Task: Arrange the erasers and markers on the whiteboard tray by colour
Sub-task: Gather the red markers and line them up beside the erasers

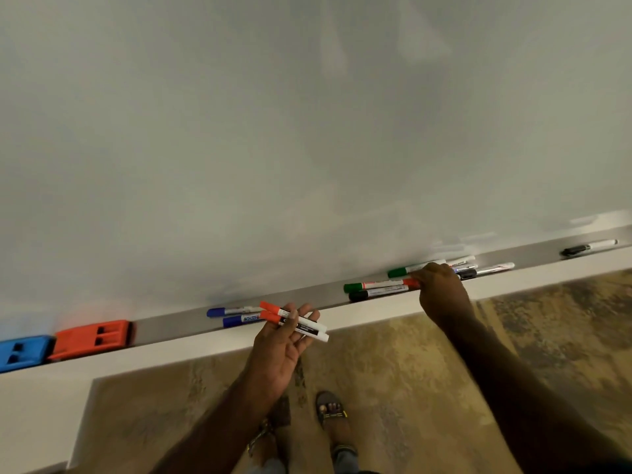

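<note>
My left hand (284,340) holds two red-capped markers (294,321) just in front of the grey whiteboard tray (171,325). Behind them on the tray lie two blue markers (236,316). My right hand (441,289) rests on the tray, fingers pinching the red end of a marker (412,283) that lies among a green-capped marker (372,286) and a black-capped marker (376,294). A second green marker (415,268) lies behind the hand. At the tray's far left sit a blue eraser (22,352) and a red eraser (92,338).
More markers, one black-capped (485,271), lie bunched right of my right hand. A lone black marker (588,248) lies at the tray's far right. The whiteboard (307,131) fills the upper view. My sandalled feet (330,410) stand on a mottled brown floor.
</note>
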